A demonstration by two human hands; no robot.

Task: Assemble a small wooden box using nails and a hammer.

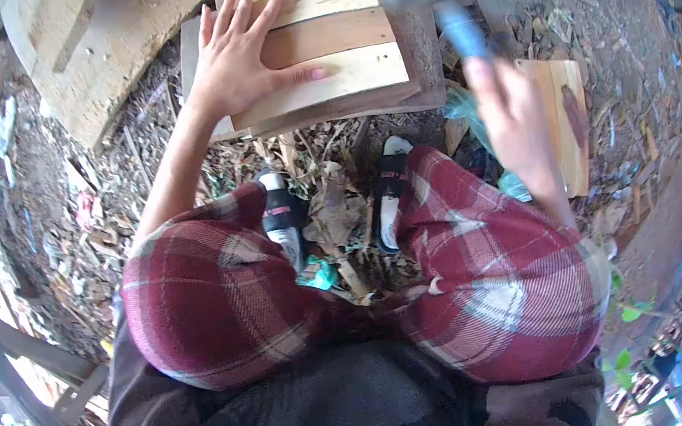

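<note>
My left hand (239,52) lies flat, fingers spread, on a small panel of wooden slats (332,38) on the ground in front of my knees. The panel has pale and reddish slats side by side. My right hand (511,112) grips the blue handle of a hammer (451,7), whose grey head is blurred just above the panel's right edge.
A large pale board (87,48) lies at upper left. A smaller wooden piece (567,122) rests at right behind my right hand. Wood scraps and dry leaves (341,213) cover the ground. My plaid-clad knees and slippered feet (282,217) are below the panel.
</note>
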